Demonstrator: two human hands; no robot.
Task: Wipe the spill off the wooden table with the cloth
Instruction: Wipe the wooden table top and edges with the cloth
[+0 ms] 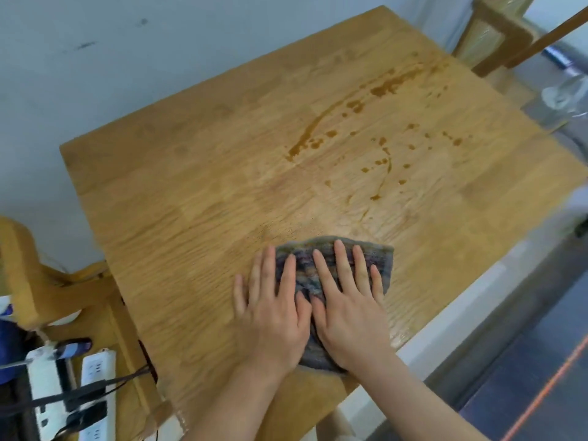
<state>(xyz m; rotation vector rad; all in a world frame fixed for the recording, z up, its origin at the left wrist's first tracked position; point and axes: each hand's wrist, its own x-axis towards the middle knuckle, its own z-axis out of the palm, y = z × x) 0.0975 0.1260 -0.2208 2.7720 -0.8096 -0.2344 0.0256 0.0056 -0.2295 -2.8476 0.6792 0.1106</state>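
Head view. One folded, dark striped cloth (383, 259) lies on the near part of the wooden counter (191, 202), close to its front edge. Two hands press it flat, side by side: the left hand (270, 316) with fingers straight and spread, its outer fingers on bare wood beside the cloth; the right hand (350, 313) likewise flat, fingers extended, fully on the cloth. Neither hand grips or pinches the fabric.

The brown spill (381, 87) lies well apart from the cloth, across the far half of the counter: two long curved streaks, one larger blot and many scattered droplets, too many to count. The wood between cloth and spill shows a faint wet sheen. Judged from this, the wiping is at an early stage, with nearly all the visible liquid left to clear.
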